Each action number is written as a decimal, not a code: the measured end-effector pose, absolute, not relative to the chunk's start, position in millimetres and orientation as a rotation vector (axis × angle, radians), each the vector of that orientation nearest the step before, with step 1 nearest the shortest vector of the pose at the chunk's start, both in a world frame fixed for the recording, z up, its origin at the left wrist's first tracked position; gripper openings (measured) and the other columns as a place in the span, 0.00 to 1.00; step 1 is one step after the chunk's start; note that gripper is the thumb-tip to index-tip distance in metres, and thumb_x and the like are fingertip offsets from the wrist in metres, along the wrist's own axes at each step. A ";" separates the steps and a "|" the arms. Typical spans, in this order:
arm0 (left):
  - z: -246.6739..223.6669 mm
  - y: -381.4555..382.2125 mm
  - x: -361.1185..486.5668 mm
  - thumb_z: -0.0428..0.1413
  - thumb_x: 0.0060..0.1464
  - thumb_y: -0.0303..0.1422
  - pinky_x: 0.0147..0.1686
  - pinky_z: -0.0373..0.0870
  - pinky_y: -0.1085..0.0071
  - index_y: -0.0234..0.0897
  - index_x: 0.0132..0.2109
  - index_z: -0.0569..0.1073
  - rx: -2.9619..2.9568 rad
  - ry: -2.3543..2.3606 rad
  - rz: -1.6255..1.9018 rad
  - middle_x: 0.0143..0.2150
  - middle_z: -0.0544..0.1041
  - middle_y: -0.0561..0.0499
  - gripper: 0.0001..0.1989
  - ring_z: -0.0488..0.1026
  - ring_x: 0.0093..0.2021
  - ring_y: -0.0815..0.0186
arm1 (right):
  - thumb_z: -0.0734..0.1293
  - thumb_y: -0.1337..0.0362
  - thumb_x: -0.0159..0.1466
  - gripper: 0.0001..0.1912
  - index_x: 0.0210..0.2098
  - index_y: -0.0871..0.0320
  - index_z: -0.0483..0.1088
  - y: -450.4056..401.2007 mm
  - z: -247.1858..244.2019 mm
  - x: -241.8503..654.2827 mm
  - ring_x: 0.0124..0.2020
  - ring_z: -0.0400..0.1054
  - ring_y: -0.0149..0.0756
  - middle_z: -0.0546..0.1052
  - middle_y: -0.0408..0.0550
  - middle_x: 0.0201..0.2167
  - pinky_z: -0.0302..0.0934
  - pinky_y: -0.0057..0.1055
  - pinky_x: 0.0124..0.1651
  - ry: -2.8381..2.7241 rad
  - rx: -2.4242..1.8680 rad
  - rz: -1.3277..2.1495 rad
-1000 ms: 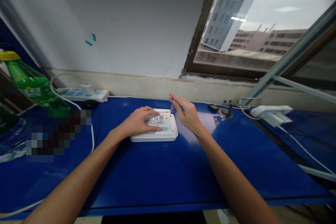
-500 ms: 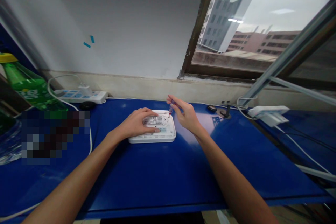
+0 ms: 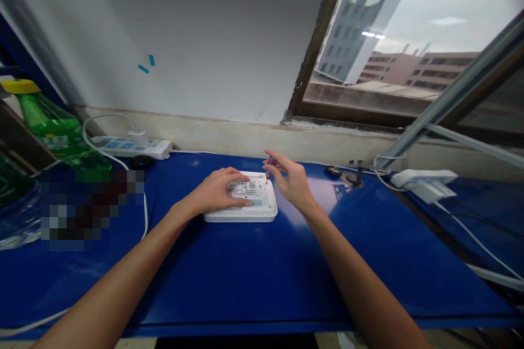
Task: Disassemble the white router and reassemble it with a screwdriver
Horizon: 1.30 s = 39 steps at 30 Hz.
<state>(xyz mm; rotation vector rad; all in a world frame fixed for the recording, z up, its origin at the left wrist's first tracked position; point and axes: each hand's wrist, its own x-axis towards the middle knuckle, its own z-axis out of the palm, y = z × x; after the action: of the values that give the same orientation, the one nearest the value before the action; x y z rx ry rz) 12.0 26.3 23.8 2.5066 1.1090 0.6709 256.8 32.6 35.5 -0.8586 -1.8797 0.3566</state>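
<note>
A white router-like box [image 3: 268, 208] with vent holes lies on the blue table, its printed label and QR code facing up. My left hand [image 3: 219, 191] holds it from the left, thumb and fingers spread across the label area. Between the thumb and fingers of my right hand [image 3: 291, 177] is a small screwdriver [image 3: 269, 168] with a see-through purplish handle. It stands nearly upright, its tip at the box's far right corner; whether the tip sits in a screw hole is too small to tell.
Green bottles [image 3: 61, 133] stand at the left, near a white power strip [image 3: 158, 148] with a plugged-in charger and a cable. A dark round object [image 3: 141, 161] lies beside it. At the right are small black items [image 3: 355, 175], another power strip [image 3: 426, 179] and a metal bar [image 3: 417, 131].
The view has shifted slightly, so everything appears a little further right. My right fingers have changed their hold a little around the screwdriver handle. The left hand stays on the box.
</note>
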 end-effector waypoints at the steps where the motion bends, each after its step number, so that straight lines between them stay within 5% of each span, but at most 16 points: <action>1: 23.4 26.4 11.9 0.65 0.51 0.53 0.57 0.67 0.56 0.44 0.58 0.76 2.505 1.111 0.670 0.57 0.75 0.44 0.31 0.72 0.55 0.53 | 0.65 0.65 0.70 0.17 0.57 0.54 0.73 32.7 35.4 255.7 0.37 0.75 0.37 0.79 0.48 0.39 0.72 0.38 0.45 -1.870 -0.873 0.326; 5: 22.6 26.6 11.6 0.66 0.51 0.53 0.57 0.67 0.56 0.45 0.59 0.76 2.492 1.146 0.667 0.57 0.74 0.44 0.31 0.73 0.55 0.53 | 0.70 0.62 0.67 0.12 0.49 0.55 0.77 30.7 37.7 249.2 0.32 0.70 0.35 0.75 0.47 0.33 0.71 0.36 0.40 -1.872 -0.939 0.132; 11: 20.3 27.6 11.0 0.64 0.52 0.54 0.56 0.67 0.58 0.45 0.58 0.76 2.516 1.098 0.683 0.56 0.75 0.45 0.31 0.73 0.54 0.54 | 0.61 0.67 0.72 0.20 0.62 0.54 0.68 27.7 37.0 250.3 0.42 0.75 0.36 0.78 0.53 0.49 0.73 0.37 0.47 -1.916 -0.854 0.357; 18: 22.9 25.8 11.8 0.66 0.50 0.53 0.57 0.66 0.57 0.47 0.58 0.76 2.493 1.142 0.673 0.57 0.75 0.46 0.31 0.72 0.55 0.53 | 0.72 0.61 0.64 0.12 0.46 0.56 0.78 25.7 39.0 255.2 0.33 0.73 0.35 0.78 0.47 0.35 0.72 0.32 0.35 -1.835 -0.980 0.186; 25: 24.5 24.7 11.8 0.65 0.51 0.53 0.57 0.66 0.57 0.46 0.58 0.76 2.493 1.111 0.677 0.57 0.75 0.45 0.30 0.72 0.55 0.53 | 0.63 0.65 0.71 0.23 0.65 0.53 0.65 25.0 35.6 253.9 0.48 0.76 0.38 0.78 0.53 0.51 0.73 0.38 0.51 -1.921 -0.909 0.409; 33: 26.4 23.9 11.8 0.65 0.50 0.55 0.56 0.66 0.57 0.46 0.58 0.76 2.488 1.129 0.663 0.57 0.75 0.45 0.32 0.72 0.55 0.53 | 0.72 0.60 0.64 0.17 0.52 0.57 0.75 24.4 33.7 254.7 0.27 0.73 0.34 0.79 0.47 0.34 0.73 0.33 0.33 -1.824 -1.084 0.136; 39: 26.1 23.9 11.3 0.64 0.50 0.56 0.57 0.66 0.57 0.46 0.58 0.76 2.496 1.117 0.669 0.57 0.75 0.45 0.32 0.72 0.55 0.53 | 0.63 0.65 0.70 0.23 0.65 0.54 0.63 22.5 33.7 253.5 0.46 0.77 0.39 0.80 0.51 0.46 0.73 0.38 0.50 -1.985 -0.932 0.310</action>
<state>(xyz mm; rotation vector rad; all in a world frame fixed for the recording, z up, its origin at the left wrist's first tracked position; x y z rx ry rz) 11.3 23.9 26.1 2.4960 1.1166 0.6686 253.5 22.5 33.7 -0.9320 -1.9851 0.3100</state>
